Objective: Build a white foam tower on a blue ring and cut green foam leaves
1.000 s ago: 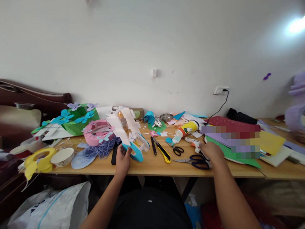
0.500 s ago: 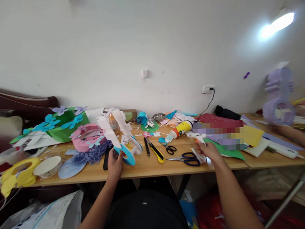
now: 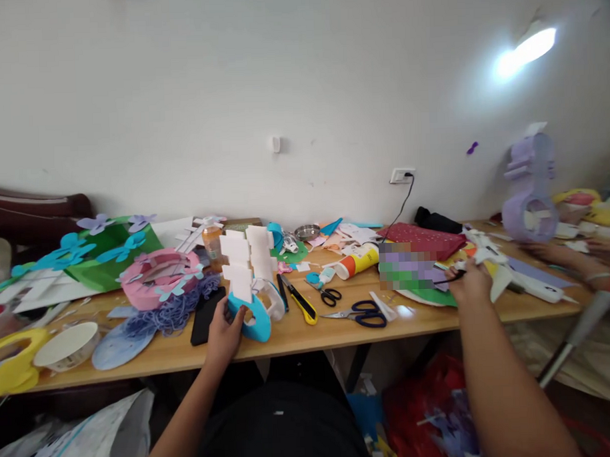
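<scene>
Two hands | left grip (image 3: 223,331) grasping foam model (image 3: 251,284) | right grip (image 3: 471,283) grasping glue gun (image 3: 480,252) | scissors (image 3: 361,313) between

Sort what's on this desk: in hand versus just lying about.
In hand: blue-and-white foam model in left hand; white glue gun at right hand.
Lying about: blue-handled scissors, yellow cutter, pink foam ring, paper bowl.

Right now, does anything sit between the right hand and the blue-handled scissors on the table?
Only a white foam scrap beside the blue-handled scissors. The right hand, gripping a white glue gun, is off to their right.
</scene>
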Demonstrator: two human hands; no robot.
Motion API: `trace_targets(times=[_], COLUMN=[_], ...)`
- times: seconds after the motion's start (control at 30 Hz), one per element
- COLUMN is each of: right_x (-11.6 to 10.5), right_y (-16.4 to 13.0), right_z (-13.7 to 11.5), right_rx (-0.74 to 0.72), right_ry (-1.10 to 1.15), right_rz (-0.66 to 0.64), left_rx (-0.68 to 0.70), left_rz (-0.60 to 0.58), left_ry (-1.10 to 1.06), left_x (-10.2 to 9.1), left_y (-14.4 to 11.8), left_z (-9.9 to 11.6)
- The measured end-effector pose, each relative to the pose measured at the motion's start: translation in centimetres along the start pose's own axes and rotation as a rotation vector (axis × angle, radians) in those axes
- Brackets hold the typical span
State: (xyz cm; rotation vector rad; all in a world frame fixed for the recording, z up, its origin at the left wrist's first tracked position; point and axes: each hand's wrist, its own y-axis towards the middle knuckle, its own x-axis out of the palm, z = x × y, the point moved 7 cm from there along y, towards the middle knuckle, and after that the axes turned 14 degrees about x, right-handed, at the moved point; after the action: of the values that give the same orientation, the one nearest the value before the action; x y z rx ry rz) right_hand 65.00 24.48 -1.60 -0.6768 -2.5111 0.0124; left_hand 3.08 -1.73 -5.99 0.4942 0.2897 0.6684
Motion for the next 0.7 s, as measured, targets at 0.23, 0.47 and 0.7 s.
trace_targets(times=[0.23,0.47,0.7], right_x=[-2.3,-3.4,-3.1], right_y=[4.0,4.9,4.8], right_z=[0.2,-0.4,-0.4], right_rx=[0.047,0.082,0.098], right_ry=[0.076,0.039,0.007], right_rz=[0.103,0.143,0.166], left_rx=[-0.014,-0.011,-0.017], left_rz=[-0.012,-0.032,-0.042], left_ry=[0.026,0.034,0.047], left_x=[0.1,0.2,0.1], left_y=[0.0,0.0,0.1], left_z=[0.0,-0.2,0.0])
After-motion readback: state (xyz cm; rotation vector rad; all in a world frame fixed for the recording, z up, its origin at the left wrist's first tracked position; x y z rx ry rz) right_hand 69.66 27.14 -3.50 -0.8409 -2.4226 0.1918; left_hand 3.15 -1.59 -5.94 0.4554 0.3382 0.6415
